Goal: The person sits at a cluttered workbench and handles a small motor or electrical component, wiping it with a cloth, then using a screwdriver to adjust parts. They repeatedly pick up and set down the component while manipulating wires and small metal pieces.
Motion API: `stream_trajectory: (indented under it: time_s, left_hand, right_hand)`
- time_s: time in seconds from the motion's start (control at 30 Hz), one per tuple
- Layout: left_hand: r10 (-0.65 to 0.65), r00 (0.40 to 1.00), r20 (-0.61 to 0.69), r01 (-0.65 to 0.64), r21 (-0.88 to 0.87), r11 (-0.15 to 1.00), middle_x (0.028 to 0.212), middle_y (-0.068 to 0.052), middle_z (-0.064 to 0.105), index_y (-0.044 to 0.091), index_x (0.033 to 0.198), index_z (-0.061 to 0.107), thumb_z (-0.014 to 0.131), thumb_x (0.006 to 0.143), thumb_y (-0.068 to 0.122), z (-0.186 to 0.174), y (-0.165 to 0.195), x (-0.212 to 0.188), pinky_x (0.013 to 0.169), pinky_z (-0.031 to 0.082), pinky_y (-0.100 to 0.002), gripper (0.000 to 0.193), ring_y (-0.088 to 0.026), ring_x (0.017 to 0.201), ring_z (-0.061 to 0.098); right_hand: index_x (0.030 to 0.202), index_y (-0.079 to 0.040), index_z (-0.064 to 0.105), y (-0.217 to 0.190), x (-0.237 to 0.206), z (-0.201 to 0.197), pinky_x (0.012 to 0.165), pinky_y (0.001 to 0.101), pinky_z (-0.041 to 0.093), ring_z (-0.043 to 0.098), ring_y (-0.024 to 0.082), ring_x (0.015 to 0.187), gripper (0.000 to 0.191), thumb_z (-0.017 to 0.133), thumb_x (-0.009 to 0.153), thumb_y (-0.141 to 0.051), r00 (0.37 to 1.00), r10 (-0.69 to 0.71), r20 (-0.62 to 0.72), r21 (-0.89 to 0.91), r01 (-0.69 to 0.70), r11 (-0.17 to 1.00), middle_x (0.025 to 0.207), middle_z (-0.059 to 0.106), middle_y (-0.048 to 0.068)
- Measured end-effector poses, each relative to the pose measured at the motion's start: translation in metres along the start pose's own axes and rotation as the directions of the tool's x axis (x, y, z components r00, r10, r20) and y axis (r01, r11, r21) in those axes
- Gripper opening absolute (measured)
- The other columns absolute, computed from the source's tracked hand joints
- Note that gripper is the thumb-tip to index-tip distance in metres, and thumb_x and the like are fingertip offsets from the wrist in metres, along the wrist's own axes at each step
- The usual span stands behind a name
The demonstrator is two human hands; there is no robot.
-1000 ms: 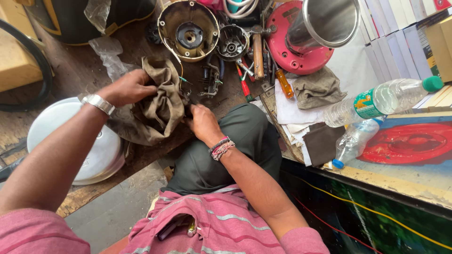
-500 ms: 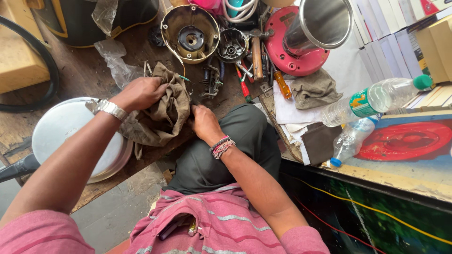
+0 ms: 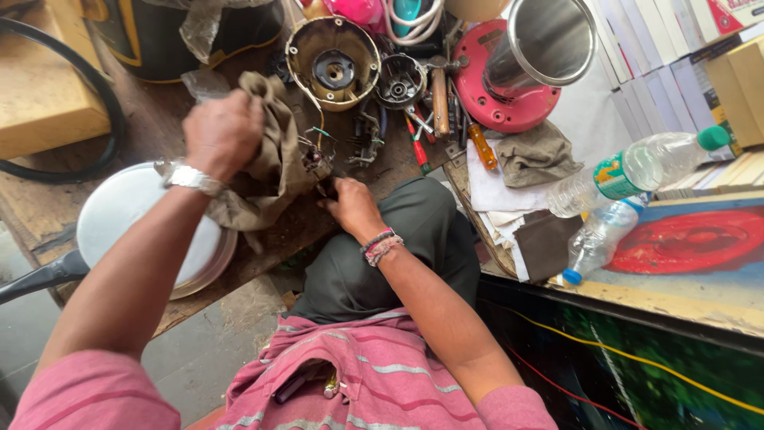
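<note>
While the left hand (image 3: 221, 131) was closed in a fist around a bunched brown rag (image 3: 270, 163), the right hand (image 3: 350, 209) gripped a small dark wired part (image 3: 318, 169) pressed against that rag, though its fingers hid most of the part. Both hands worked just in front of the round motor housing (image 3: 334, 64), which lay open-side up on the worn wooden bench (image 3: 48, 103). Right of the housing sat a smaller round metal piece (image 3: 400, 82), then screwdrivers (image 3: 481, 145) and a red base carrying a steel jar (image 3: 549, 44). Well left of the housing, below the left wrist, lay a white pan lid (image 3: 119, 215). Two plastic bottles (image 3: 637, 171) lay far right of the housing.
</note>
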State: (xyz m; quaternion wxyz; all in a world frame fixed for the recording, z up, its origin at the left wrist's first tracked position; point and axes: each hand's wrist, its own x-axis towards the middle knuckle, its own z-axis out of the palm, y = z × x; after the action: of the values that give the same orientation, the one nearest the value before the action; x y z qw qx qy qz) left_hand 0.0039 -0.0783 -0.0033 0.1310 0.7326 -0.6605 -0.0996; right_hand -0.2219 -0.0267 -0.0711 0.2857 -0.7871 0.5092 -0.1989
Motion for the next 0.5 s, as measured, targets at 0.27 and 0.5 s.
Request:
stream_trajectory:
  time_s: [0.27,0.5]
  left_hand:
    - [0.087,0.816,-0.571,-0.31,-0.306,0.9,0.103,-0.02,0.07,-0.007,0.123,0.064,0.056,0.116,0.006,-0.11,-0.04,-0.065,0.078,0.054,-0.04,0.016,-0.026,0.089,0.069]
    - [-0.235,0.846,-0.479,-0.336,-0.82,0.463,0.129,-0.014,0.067,0.004,0.137,0.059,0.057,0.109,0.002,-0.093,0.009,-0.122,0.1,0.051,-0.032,0.028,-0.023,0.113,0.063]
  right_hand:
    - [0.107,-0.01,0.07,-0.03,-0.04,-0.005,0.081,0.0421,0.057,0.071,0.029,0.099,0.025,0.08,0.089,-0.025,0.996,0.005,-0.085,0.164,0.009,0.986,0.108,0.07,0.01]
    - [0.145,-0.009,0.048,-0.063,-0.025,0.01,0.099,0.0466,0.059,0.067,0.03,0.121,0.059,0.072,0.098,-0.036,0.9,-0.324,0.292,0.83,-0.406,-0.383,0.139,0.062,0.012]
